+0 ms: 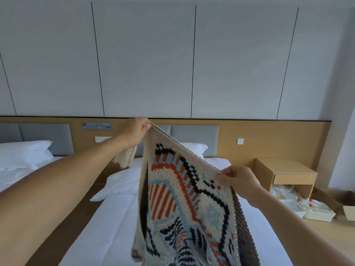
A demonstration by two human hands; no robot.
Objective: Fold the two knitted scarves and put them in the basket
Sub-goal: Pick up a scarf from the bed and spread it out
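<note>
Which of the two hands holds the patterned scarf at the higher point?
The left hand: it pinches the top corner of the patterned scarf, while the right hand grips the edge lower and nearer.

Grey panelled wall [146, 58], wooden headboard [269, 135] — two white beds [107, 227], pillows [23, 152], bedside table [288, 173]

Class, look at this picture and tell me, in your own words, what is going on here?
A person holds a patterned knitted scarf up over a white bed. The left hand pinches one top corner, raised high; the right hand grips the other corner, lower. The scarf hangs down from both hands, not yet put away.
</note>
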